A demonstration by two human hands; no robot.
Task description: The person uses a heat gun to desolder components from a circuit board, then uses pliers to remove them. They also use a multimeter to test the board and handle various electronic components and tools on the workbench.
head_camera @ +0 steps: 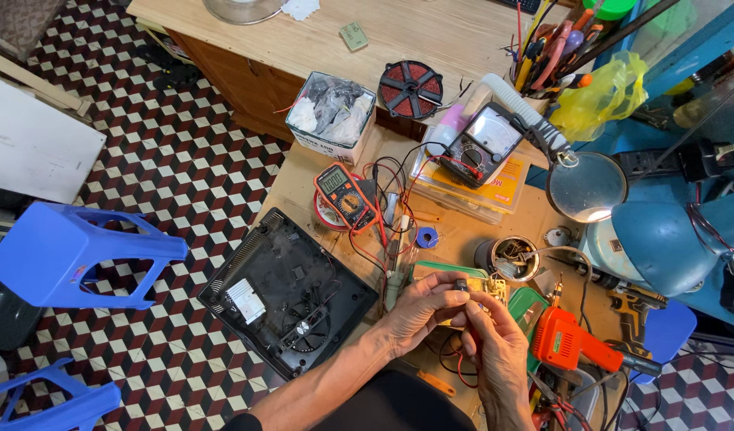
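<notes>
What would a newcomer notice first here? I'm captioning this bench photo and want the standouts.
Both hands, the left hand and right hand, meet over a small yellowish circuit board at the bench's near edge. Left of them lies an opened black appliance casing. An orange soldering gun sits to the right, and an orange multimeter lies farther back.

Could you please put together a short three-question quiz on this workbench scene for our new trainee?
1. True or false: both hands are on the circuit board.
2. Which thing lies nearest the right hand? A) the orange soldering gun B) the blue stool C) the red wire spool
3. What lies just left of the left hand, with a fan showing inside it?

Key
1. True: the left hand holds the board and the right hand's fingers pinch at it.
2. A
3. The opened black appliance case.
</notes>
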